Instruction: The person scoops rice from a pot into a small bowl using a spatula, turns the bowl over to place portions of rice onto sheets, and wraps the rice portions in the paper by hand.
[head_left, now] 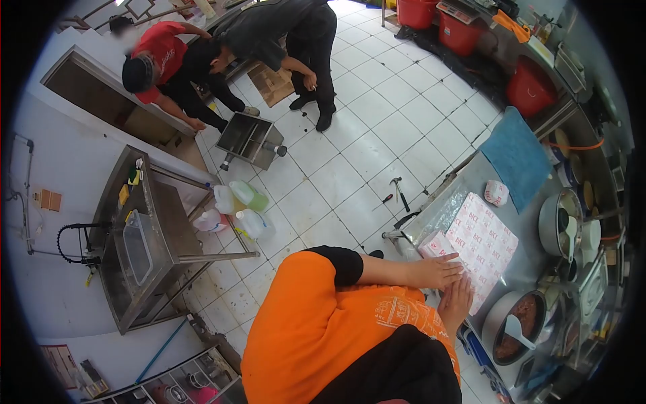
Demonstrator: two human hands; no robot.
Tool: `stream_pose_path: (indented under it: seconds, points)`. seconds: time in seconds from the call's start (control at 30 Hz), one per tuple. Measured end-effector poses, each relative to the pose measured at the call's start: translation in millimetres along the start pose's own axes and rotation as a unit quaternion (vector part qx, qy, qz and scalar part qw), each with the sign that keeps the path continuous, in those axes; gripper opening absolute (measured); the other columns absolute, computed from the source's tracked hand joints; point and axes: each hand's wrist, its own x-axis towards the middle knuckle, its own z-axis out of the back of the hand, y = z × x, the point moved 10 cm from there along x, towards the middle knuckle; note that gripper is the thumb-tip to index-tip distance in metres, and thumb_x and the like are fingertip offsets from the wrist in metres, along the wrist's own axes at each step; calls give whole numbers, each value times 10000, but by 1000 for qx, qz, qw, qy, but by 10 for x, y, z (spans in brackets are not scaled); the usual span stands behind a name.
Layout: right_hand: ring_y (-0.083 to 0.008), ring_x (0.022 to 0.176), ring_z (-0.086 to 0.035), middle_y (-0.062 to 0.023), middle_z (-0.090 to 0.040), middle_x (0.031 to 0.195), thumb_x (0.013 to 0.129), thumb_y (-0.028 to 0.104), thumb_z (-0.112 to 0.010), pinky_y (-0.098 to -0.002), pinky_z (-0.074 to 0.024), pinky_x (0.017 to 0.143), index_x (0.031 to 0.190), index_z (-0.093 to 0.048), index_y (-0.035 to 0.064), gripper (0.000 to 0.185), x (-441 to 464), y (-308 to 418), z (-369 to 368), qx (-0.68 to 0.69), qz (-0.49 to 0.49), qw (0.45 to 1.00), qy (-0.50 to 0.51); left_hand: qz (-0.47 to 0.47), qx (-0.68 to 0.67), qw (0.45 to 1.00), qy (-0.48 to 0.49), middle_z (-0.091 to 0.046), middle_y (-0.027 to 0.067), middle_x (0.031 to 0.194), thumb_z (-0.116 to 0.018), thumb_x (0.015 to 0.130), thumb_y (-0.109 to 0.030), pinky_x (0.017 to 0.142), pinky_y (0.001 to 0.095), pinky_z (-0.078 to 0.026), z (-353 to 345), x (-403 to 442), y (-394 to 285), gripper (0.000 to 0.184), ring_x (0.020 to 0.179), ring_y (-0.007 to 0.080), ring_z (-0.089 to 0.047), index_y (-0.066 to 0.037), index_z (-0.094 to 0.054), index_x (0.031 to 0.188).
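Note:
On the metal table at my right lies a stack of white wrapping paper (486, 236) with red lettering. At its near edge, my left hand (433, 271) presses its fingers onto a folded piece of the same paper (439, 246). Close beside it, my right hand (457, 303) has its fingers on the paper's edge, the tips near those of my left hand. Whether anything is inside the fold, I cannot tell. A small bundle wrapped in printed paper (496, 193) sits past the stack, beside a blue cloth (517, 158).
A pot of reddish-brown food (517, 326) with a white spoon and another pot (558, 219) stand along the table. A hammer (400, 194) and screwdriver lie on the tiled floor. Two people crouch or bend near a metal box (250, 140). Plastic jugs (249, 195) stand by a sink (145, 249).

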Motion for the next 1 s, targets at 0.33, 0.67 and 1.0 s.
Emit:
stream_pose_path:
  seconds: [0.33,0.67,1.0]
  points:
    - [-293,1081,-561,-160,-609,1124,765,-70,-592,-363,-410,968,1054,-571,32,307,-107,-1038,-76,224,-153,960,-73,8,-10,997,77,-470,125,1429,-477,896,-208,1177,542,-144,-11,-25,-2,464,1378,216,-380,-41,-511,1327]
    - [-155,893,-526,-49,-544,898,594,-166,-566,-271,-422,855,847,-451,66,362,-408,-1838,-590,468,-339,810,-100,17,9,998,53,-501,102,1397,-500,900,-231,1176,577,-37,15,-21,-15,421,1363,220,-398,-75,-552,1288]
    - [-151,887,-540,-38,-533,923,700,-130,-591,-281,-448,827,1014,-478,45,377,-435,-1829,-590,443,-242,857,-106,112,-105,988,28,-508,120,1309,-574,870,-326,1097,498,-209,14,81,82,524,1245,226,-450,-5,-531,1281]
